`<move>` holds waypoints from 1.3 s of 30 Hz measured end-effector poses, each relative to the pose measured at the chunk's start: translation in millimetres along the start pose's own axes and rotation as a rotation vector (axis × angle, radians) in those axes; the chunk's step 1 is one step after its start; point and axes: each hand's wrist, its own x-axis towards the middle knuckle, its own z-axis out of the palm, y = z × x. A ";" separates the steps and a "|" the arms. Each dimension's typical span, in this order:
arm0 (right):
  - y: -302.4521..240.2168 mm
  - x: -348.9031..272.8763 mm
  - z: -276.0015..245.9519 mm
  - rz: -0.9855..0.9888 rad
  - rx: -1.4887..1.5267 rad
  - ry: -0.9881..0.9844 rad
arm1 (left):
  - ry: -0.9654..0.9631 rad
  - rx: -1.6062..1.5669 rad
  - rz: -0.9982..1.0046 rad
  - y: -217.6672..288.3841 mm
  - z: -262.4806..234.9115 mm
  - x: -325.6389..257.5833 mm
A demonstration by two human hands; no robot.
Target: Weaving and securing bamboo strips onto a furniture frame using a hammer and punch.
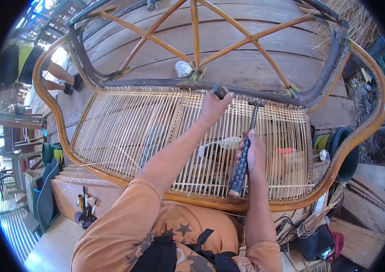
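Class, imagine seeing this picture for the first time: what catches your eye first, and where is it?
First comes the big, curved brown frame across the middle, strung with close-set pale strands. Above them, the right hand grips a hammer with a dark patterned handle, while the left hand holds a dark-topped object near the far rail. Another person stands at the upper left.
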 end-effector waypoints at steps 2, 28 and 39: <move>-7.4 -0.4 -3.5 0.012 0.020 0.016 | 0.009 -0.006 0.023 0.6 5.0 2.2; -9.3 6.0 -23.9 0.063 0.047 0.019 | -0.023 0.040 -0.024 -3.4 40.0 9.5; -7.1 13.3 -29.8 0.083 0.043 0.025 | -0.001 0.140 -0.039 3.6 47.2 10.0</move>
